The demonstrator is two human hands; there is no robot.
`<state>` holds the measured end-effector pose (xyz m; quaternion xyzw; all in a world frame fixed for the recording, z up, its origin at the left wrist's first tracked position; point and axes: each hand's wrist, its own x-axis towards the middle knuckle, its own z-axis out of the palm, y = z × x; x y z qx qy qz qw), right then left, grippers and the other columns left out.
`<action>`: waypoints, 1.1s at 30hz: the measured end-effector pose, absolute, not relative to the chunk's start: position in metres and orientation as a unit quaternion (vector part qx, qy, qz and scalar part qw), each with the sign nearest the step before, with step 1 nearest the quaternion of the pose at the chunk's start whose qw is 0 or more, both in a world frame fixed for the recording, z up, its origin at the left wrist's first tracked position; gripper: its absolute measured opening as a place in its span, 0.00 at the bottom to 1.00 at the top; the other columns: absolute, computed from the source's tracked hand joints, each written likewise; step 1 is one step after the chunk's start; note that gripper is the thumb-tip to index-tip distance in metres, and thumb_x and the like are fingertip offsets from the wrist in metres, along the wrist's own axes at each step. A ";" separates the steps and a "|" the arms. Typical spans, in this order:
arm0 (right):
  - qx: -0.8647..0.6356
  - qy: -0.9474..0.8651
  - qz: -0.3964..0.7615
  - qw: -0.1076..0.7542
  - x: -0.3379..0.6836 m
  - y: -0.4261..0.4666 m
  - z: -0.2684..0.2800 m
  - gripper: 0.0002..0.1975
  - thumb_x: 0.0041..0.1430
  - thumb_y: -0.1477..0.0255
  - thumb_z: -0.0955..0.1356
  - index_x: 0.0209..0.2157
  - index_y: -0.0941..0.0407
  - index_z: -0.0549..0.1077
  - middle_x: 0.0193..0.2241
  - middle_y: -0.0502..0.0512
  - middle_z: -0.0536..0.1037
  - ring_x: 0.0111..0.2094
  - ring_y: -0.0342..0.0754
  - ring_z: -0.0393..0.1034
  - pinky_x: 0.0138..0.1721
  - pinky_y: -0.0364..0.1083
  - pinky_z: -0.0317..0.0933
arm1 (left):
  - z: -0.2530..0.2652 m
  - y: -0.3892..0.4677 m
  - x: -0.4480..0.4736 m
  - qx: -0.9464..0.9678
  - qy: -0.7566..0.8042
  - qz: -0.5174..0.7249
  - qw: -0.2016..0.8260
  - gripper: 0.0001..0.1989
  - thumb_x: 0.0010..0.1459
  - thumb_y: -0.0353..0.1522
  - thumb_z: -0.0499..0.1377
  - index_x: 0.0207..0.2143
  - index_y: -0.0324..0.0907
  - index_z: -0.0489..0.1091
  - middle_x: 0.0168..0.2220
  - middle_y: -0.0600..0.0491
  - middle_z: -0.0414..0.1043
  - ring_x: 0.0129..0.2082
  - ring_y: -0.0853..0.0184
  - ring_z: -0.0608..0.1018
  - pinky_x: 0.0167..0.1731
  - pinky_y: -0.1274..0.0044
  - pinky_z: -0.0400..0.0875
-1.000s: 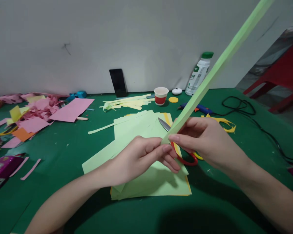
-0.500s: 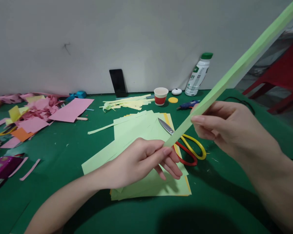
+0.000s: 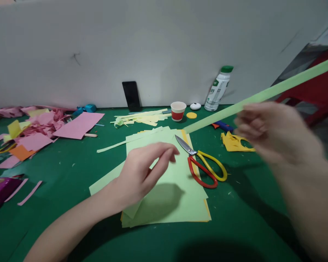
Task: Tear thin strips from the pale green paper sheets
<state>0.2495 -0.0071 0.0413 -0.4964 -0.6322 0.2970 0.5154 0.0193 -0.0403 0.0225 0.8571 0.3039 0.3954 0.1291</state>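
Right grip [image 3: 276,134]: closed on the green paper strip [image 3: 224,113], pinched along its length, neither end in the fingers. Hand is blurred, so exact pad contact can't be read.

Key relation: strip's long axis runs at a slant across the right grip. One free length goes left and down from the grip, its end above the far right corner of the green paper stack [image 3: 180,209]. The other goes right and up from the grip, past the red chair [image 3: 314,98] behind, and out of view.

Left grip [image 3: 149,169]: fingers loosely curled, nothing visible in it. It's well left of the right grip and lower, over the stack. Right hand is on the strip; left fingertips are the closest thing to its left end, which lies up and right of them. They look apart; can't judge depth.

Scissors [image 3: 192,153]: left of and below the right grip, just right of the left fingertips, under the strip's left end. Blades on the stack, handles reaching over its right edge to the desk [image 3: 68,189].

Yellow cut-out scrap [image 3: 231,143]: just left of and below the right grip.
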 end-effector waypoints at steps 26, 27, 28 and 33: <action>-0.359 -0.881 -0.049 0.304 0.200 -0.054 0.021 0.11 0.56 0.78 0.61 0.27 0.60 0.74 0.28 0.58 0.77 0.29 0.48 0.69 0.31 0.45 0.60 | 0.021 -0.043 0.021 0.853 0.337 0.378 0.126 0.04 0.53 0.28 0.57 0.29 0.40 0.72 0.26 0.55 0.75 0.24 0.72 0.75 0.24 0.82 0.68; -0.363 -0.883 -0.039 0.295 0.199 -0.054 0.020 0.11 0.56 0.78 0.61 0.26 0.59 0.74 0.28 0.58 0.77 0.29 0.48 0.69 0.30 0.45 0.59 | 0.020 -0.042 0.021 0.857 0.332 0.374 0.120 0.04 0.53 0.28 0.57 0.29 0.40 0.72 0.26 0.55 0.75 0.25 0.72 0.75 0.25 0.81 0.68; -0.367 -0.884 -0.029 0.290 0.199 -0.054 0.019 0.11 0.55 0.78 0.61 0.26 0.59 0.74 0.27 0.57 0.77 0.28 0.48 0.69 0.29 0.45 0.59 | 0.018 -0.042 0.021 0.862 0.328 0.370 0.113 0.04 0.53 0.27 0.57 0.29 0.40 0.72 0.26 0.54 0.75 0.25 0.72 0.75 0.26 0.81 0.68; -0.392 -0.874 0.020 0.286 0.196 -0.053 0.016 0.12 0.52 0.80 0.62 0.21 0.58 0.74 0.22 0.54 0.76 0.24 0.45 0.69 0.26 0.43 0.57 | 0.013 -0.040 0.022 0.866 0.345 0.346 0.108 0.04 0.52 0.27 0.57 0.26 0.39 0.72 0.24 0.54 0.74 0.25 0.71 0.74 0.26 0.80 0.68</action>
